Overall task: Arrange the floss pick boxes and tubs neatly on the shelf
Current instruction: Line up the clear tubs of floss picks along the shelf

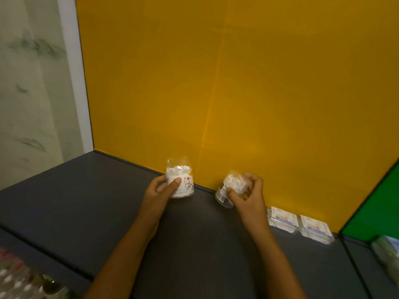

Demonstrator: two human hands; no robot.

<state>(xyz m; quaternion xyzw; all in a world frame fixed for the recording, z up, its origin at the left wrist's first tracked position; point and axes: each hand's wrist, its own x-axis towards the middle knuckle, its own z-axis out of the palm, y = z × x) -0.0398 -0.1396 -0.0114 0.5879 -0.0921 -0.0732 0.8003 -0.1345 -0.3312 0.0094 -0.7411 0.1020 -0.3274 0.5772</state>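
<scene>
Head view: two hands each hold one tub over a dark grey shelf [86, 201] backed by a yellow wall [237, 83]. The left hand [160, 189] grips the left tub [180, 180], fingers behind it and thumb across its front; this tub stands upright, its base at or just above the shelf close to the wall, and it is clear, packed with white floss picks and marked with a small cartoon cat. The right hand [248, 194] curls round the right tub [228, 190], which is tilted, its base pointing down and toward the left and its labelled side showing; whether it touches the shelf cannot be told. The two tubs are near each other but apart.

To the right, two flat clear boxes [299, 224] lie side by side against the foot of the wall, touching or nearly so, just beyond the right wrist. A green panel [377, 208] meets the yellow wall at the right edge, with blurred pale packets [387, 249] below it. At the bottom left corner sits a blurred cluster of small bottles [19, 279]; their number cannot be counted.
</scene>
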